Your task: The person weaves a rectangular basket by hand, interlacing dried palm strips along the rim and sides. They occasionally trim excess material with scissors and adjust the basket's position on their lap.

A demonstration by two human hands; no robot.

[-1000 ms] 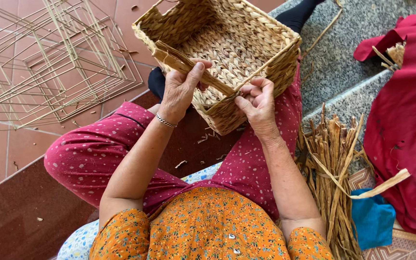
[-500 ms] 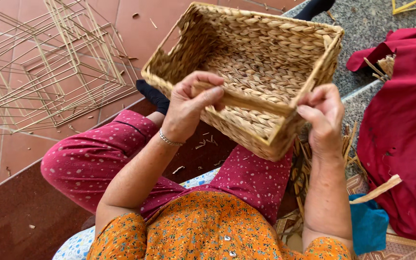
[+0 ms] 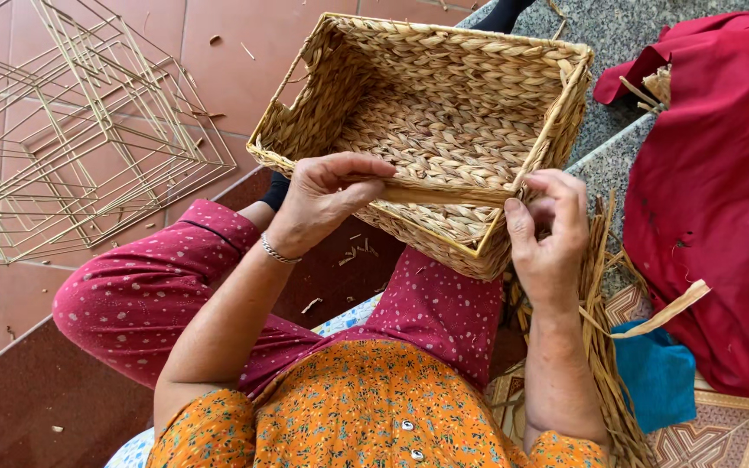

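Basket (image 3: 444,130) swung closer, near rim turned toward body. Left hand (image 3: 327,195) and right hand (image 3: 548,234) pinched strand (image 3: 444,195) taut along rim; weaving went on.

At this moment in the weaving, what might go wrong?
The flat straw strip is stretched between the left hand and right hand along the woven basket rim; pulled harder, it may split. The basket rests tilted on the knee and might slide off.

Both hands (image 3: 331,195) (image 3: 548,230) raised, fingers pinched, palms facing inward
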